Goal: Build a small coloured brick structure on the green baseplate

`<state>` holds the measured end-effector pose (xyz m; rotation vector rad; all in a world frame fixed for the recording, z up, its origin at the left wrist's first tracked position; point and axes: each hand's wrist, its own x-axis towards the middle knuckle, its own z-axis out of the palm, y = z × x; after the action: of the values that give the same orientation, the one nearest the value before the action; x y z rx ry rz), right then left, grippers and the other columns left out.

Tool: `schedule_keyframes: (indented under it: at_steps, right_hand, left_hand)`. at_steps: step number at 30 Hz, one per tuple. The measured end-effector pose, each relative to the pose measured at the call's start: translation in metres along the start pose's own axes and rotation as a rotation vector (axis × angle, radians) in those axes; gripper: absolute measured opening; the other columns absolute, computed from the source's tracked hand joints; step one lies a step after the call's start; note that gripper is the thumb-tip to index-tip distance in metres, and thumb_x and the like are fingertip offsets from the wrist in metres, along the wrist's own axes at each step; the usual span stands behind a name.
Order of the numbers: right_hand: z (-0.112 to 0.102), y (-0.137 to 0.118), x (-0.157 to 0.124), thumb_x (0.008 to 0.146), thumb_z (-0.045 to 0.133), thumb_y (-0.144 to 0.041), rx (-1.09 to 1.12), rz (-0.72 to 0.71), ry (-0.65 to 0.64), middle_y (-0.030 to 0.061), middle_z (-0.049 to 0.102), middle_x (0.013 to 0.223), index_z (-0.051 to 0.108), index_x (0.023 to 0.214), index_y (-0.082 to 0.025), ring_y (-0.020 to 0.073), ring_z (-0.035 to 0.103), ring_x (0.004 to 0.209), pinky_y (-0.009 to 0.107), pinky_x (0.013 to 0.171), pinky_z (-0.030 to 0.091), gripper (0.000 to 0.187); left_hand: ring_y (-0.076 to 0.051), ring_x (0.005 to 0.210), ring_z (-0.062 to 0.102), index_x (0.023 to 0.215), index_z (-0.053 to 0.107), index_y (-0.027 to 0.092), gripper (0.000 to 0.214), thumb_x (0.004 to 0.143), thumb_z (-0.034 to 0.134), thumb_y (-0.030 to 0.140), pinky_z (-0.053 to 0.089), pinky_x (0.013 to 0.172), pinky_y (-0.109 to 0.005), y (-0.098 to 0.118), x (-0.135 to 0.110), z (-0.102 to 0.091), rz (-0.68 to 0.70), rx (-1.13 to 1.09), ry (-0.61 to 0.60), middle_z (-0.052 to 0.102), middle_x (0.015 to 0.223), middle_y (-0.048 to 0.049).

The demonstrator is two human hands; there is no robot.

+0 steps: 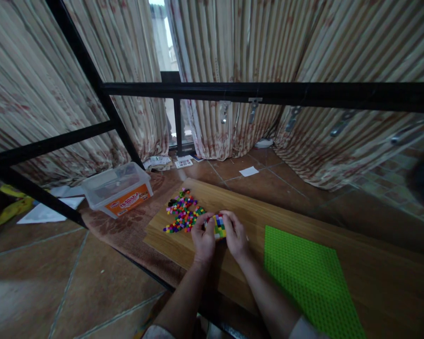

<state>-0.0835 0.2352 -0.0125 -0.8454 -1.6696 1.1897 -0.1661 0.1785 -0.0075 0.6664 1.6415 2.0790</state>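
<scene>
Between my two hands is a small block of joined toy bricks (219, 227) in several colours, including blue, green, yellow and white. My left hand (203, 238) grips its left side, thumb on top. On the other side my right hand (236, 235) is closed around the right edge, its thumb also on the upper face. The underside of the block is hidden. Just left of my left hand, many loose coloured bricks (183, 214) lie in a heap on the wooden board (247, 202). A bright green studded baseplate (307, 273) lies to the right of my right forearm.
A clear plastic box (116, 183) with an orange label stands on the brown cloth (127, 240) at left. A black metal frame (268, 94) crosses beyond the board, before the curtains (240, 42). A white paper (249, 171) lies on the tiled floor.
</scene>
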Motion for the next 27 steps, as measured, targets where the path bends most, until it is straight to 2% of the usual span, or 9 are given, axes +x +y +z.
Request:
schedule_keyframes:
  at_steps: [3, 6, 11, 16, 21, 27]
  right_hand:
    - [0.003, 0.002, 0.000, 0.093, 0.041, -0.047, -0.030, -0.020, -0.013, 0.0062, 0.068, 0.097, 0.065, 0.099, -0.020, 0.0196, 0.062, 0.092, 0.032, 0.084, 0.046, 0.036]
    - [0.004, 0.007, 0.003, 0.094, 0.038, -0.048, 0.030, 0.016, -0.009, 0.0063, 0.069, 0.094, 0.066, 0.097, -0.020, 0.0192, 0.063, 0.087, 0.031, 0.081, 0.048, 0.040]
    - [-0.003, 0.010, 0.005, 0.093, 0.039, -0.049, 0.063, 0.038, -0.063, 0.0056, 0.071, 0.094, 0.067, 0.099, -0.020, 0.0183, 0.065, 0.083, 0.029, 0.076, 0.050, 0.041]
    - [-0.009, 0.010, 0.005, 0.093, 0.039, -0.051, 0.062, 0.041, -0.045, 0.0056, 0.072, 0.097, 0.068, 0.099, -0.020, 0.0187, 0.065, 0.086, 0.029, 0.078, 0.050, 0.042]
    - [-0.014, 0.011, 0.009, 0.093, 0.040, -0.051, 0.070, 0.031, -0.063, 0.0049, 0.071, 0.095, 0.068, 0.094, -0.020, 0.0186, 0.065, 0.086, 0.029, 0.078, 0.049, 0.041]
    - [-0.023, 0.013, 0.010, 0.093, 0.041, -0.048, -0.081, 0.013, -0.029, 0.0056, 0.073, 0.096, 0.068, 0.094, -0.021, 0.0200, 0.066, 0.092, 0.030, 0.082, 0.048, 0.038]
  left_hand:
    - [-0.017, 0.079, 0.062, 0.084, 0.069, 0.016, 0.018, 0.074, 0.064, 0.030, 0.049, 0.075, -0.028, -0.001, 0.000, -0.001, 0.004, -0.002, -0.016, 0.068, 0.082, -0.0036]
    - [-0.018, 0.081, 0.063, 0.087, 0.069, 0.016, 0.021, 0.075, 0.064, 0.032, 0.049, 0.074, -0.028, -0.001, -0.002, -0.002, -0.010, -0.001, -0.033, 0.068, 0.086, -0.0044]
    - [-0.018, 0.081, 0.063, 0.090, 0.069, 0.015, 0.023, 0.077, 0.064, 0.033, 0.049, 0.074, -0.027, -0.002, -0.003, -0.004, -0.019, 0.005, -0.045, 0.069, 0.087, -0.0049]
    - [-0.017, 0.081, 0.062, 0.089, 0.070, 0.015, 0.023, 0.076, 0.065, 0.033, 0.048, 0.075, -0.027, -0.004, 0.001, -0.007, -0.006, 0.008, -0.054, 0.069, 0.085, -0.0047]
    - [-0.017, 0.077, 0.063, 0.085, 0.072, 0.015, 0.020, 0.073, 0.066, 0.031, 0.049, 0.073, -0.026, -0.001, 0.003, -0.006, -0.029, -0.015, -0.016, 0.069, 0.081, -0.0033]
    - [-0.017, 0.077, 0.063, 0.084, 0.071, 0.015, 0.020, 0.072, 0.066, 0.031, 0.049, 0.072, -0.026, -0.001, 0.006, -0.003, -0.052, -0.056, 0.041, 0.069, 0.080, -0.0031]
